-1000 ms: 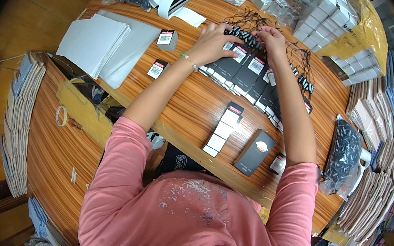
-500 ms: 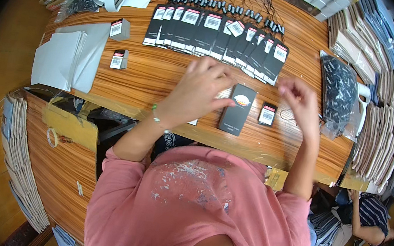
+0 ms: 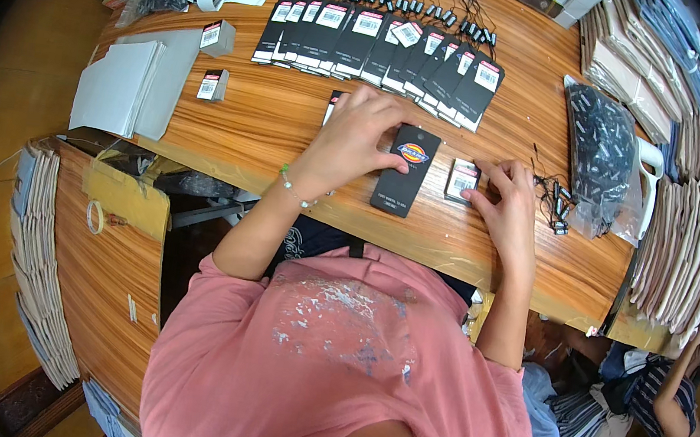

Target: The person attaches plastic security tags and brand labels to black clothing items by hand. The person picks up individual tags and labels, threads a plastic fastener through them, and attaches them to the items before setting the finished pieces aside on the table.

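A black hang tag [image 3: 392,190] with a coloured logo lies in front of me, perhaps the top one of a stack. My left hand [image 3: 357,143] curls around its upper left part, thumb on its face and fingertips at its top edge. Part of another black tag [image 3: 332,104] shows from behind that hand. To the right is a small stack of barcode labels [image 3: 461,181]. My right hand [image 3: 509,205] has thumb and index finger at its right corners. A row of overlapping black hang tags [image 3: 363,41] with barcode labels and black strings lies farther back.
Loose black strings [image 3: 558,205] lie right of my right hand, near a clear bag of black string fasteners [image 3: 596,148]. Folded garments [image 3: 682,251] are piled at the right edge. On the left are two label stacks [image 3: 217,38] and white sheets [image 3: 116,94].
My right hand has come down and left onto the barcode label stack. The left hand now touches the black tag. The view has shifted, and the loose strings show more fully.
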The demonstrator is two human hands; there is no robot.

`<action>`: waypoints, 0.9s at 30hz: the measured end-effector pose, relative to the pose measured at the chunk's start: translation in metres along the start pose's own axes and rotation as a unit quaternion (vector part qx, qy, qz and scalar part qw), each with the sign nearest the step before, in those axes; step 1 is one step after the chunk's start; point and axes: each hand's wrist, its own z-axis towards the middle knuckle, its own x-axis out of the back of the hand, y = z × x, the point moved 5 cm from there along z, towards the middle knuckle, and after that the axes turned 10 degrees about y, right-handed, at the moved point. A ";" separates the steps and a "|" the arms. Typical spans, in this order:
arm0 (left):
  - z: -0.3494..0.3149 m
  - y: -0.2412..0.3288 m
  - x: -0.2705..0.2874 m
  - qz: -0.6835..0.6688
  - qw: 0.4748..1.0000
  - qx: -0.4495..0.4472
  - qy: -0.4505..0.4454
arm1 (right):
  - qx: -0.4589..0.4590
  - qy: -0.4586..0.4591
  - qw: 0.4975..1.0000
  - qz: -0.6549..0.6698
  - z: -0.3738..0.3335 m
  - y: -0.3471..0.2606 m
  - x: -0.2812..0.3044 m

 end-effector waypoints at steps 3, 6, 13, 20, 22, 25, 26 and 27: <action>-0.006 -0.005 -0.007 0.023 0.999 0.023 -0.017 | 0.004 0.006 1.000 0.024 -0.002 0.001 -0.001; -0.005 -0.002 -0.005 0.007 1.000 0.012 0.016 | 0.022 0.037 0.997 0.066 0.005 0.002 0.001; -0.010 -0.006 -0.007 -0.353 0.902 0.249 -0.030 | -0.210 -0.005 0.899 0.384 -0.010 0.008 -0.007; -0.021 0.015 0.003 -0.398 0.878 0.265 -0.039 | -0.119 0.000 0.894 0.432 -0.020 -0.036 0.001; -0.025 0.021 0.004 -0.413 0.878 0.238 -0.035 | -0.121 -0.005 0.890 0.441 -0.021 -0.042 -0.004; -0.034 0.025 -0.002 -0.472 0.844 0.253 0.008 | -0.082 0.034 0.912 0.402 -0.024 -0.046 -0.007; -0.035 0.035 -0.003 -0.487 0.839 0.242 0.016 | -0.064 0.055 0.921 0.380 -0.025 -0.047 -0.005; -0.035 0.041 -0.005 -0.474 0.850 0.229 0.029 | -0.059 0.059 0.925 0.370 -0.026 -0.046 -0.004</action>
